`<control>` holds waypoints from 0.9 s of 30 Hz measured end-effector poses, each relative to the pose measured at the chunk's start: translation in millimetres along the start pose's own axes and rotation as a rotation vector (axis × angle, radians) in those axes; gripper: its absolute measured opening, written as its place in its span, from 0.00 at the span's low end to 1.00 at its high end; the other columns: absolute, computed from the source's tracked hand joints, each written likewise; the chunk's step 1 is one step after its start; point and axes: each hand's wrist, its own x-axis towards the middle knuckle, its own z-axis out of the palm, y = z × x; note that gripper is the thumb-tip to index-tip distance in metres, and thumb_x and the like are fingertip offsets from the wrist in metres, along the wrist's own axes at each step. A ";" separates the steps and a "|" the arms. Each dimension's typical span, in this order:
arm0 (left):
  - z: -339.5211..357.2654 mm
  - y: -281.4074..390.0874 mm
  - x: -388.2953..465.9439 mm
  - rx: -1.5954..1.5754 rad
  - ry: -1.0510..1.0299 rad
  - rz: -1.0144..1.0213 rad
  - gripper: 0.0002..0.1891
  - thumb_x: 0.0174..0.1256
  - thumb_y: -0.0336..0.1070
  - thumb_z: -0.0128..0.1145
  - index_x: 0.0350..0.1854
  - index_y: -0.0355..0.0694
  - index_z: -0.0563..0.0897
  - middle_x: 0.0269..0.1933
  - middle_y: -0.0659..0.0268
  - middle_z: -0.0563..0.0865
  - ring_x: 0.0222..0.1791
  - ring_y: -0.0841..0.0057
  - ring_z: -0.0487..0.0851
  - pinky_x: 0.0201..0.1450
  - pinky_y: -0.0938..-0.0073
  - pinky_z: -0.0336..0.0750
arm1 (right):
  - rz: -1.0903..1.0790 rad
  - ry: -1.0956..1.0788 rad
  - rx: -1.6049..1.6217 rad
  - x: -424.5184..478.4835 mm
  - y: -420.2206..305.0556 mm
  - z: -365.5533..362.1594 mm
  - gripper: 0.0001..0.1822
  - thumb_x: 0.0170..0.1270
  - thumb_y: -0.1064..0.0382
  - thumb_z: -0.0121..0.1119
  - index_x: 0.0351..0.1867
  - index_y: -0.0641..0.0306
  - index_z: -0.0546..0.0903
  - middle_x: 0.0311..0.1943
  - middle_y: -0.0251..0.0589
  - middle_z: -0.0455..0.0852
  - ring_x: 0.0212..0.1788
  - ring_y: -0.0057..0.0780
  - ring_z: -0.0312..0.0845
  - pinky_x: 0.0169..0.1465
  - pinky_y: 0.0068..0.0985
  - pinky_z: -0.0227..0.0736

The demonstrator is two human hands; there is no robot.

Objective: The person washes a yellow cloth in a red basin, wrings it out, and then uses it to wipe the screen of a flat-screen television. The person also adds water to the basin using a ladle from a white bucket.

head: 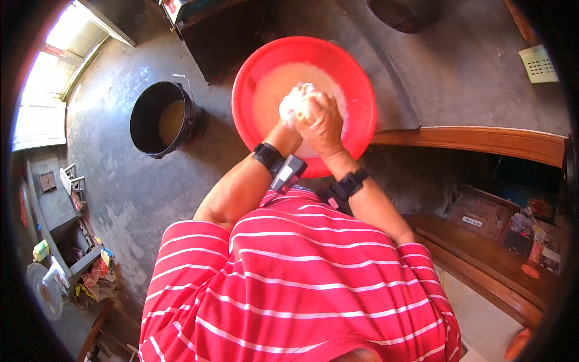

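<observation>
A red plastic basin stands before me, holding cloudy, sudsy water. Over the water my two hands are pressed together around a whitish, foamy bundle, which looks like wet cloth. My right hand lies over the bundle's right side, with its fingers curled. From the left, my left hand grips the bundle; its fingers are mostly hidden by foam and by my right hand. Black straps with devices sit on both wrists.
Left of the basin, a black bucket with some cloudy liquid stands on the grey concrete floor. A wooden bench is at the lower right. Dark furniture is just beyond the basin. A white fan stands far left.
</observation>
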 end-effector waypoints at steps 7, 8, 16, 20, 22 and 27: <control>35.3 1.6 12.3 -0.466 0.040 -0.302 0.20 0.71 0.53 0.40 0.48 0.44 0.77 0.44 0.67 0.83 0.43 0.72 0.81 0.49 0.70 0.75 | 0.435 -0.056 0.525 19.2 57.2 -4.0 0.14 0.59 0.54 0.59 0.39 0.61 0.79 0.37 0.48 0.82 0.41 0.43 0.79 0.46 0.32 0.73; 37.1 9.1 7.6 -0.390 0.168 -0.265 0.18 0.71 0.51 0.42 0.50 0.44 0.76 0.44 0.67 0.83 0.43 0.71 0.81 0.49 0.69 0.75 | 0.480 -0.168 0.746 8.7 52.0 -9.1 0.14 0.59 0.54 0.60 0.39 0.61 0.79 0.39 0.47 0.83 0.42 0.43 0.79 0.47 0.32 0.72; 49.6 16.2 -7.4 0.413 0.042 0.124 0.18 0.62 0.44 0.53 0.52 0.43 0.73 0.46 0.66 0.80 0.46 0.71 0.78 0.52 0.70 0.72 | 0.165 0.001 0.100 12.8 31.7 -15.1 0.15 0.50 0.54 0.63 0.39 0.55 0.79 0.39 0.43 0.80 0.45 0.43 0.75 0.47 0.38 0.71; 47.8 -2.3 6.0 -0.342 -0.008 -0.161 0.21 0.61 0.44 0.54 0.54 0.44 0.72 0.49 0.64 0.80 0.56 0.72 0.72 0.61 0.70 0.65 | 0.395 -0.007 0.329 14.1 64.3 -8.8 0.14 0.53 0.55 0.61 0.39 0.56 0.79 0.40 0.43 0.79 0.47 0.44 0.74 0.50 0.37 0.70; 16.1 -9.0 15.5 -0.304 -0.147 -0.089 0.16 0.65 0.45 0.49 0.51 0.45 0.74 0.46 0.64 0.80 0.53 0.72 0.75 0.58 0.71 0.67 | -0.080 -0.014 0.203 3.7 58.6 -11.3 0.14 0.53 0.54 0.61 0.39 0.56 0.79 0.41 0.44 0.79 0.47 0.45 0.73 0.51 0.37 0.69; -59.9 -15.4 36.1 -0.181 -0.053 -0.097 0.16 0.70 0.51 0.42 0.45 0.47 0.77 0.36 0.66 0.81 0.41 0.70 0.79 0.46 0.70 0.74 | -0.023 -0.037 0.263 -4.9 -0.8 -20.5 0.14 0.50 0.56 0.63 0.37 0.58 0.78 0.40 0.44 0.79 0.46 0.44 0.73 0.50 0.37 0.69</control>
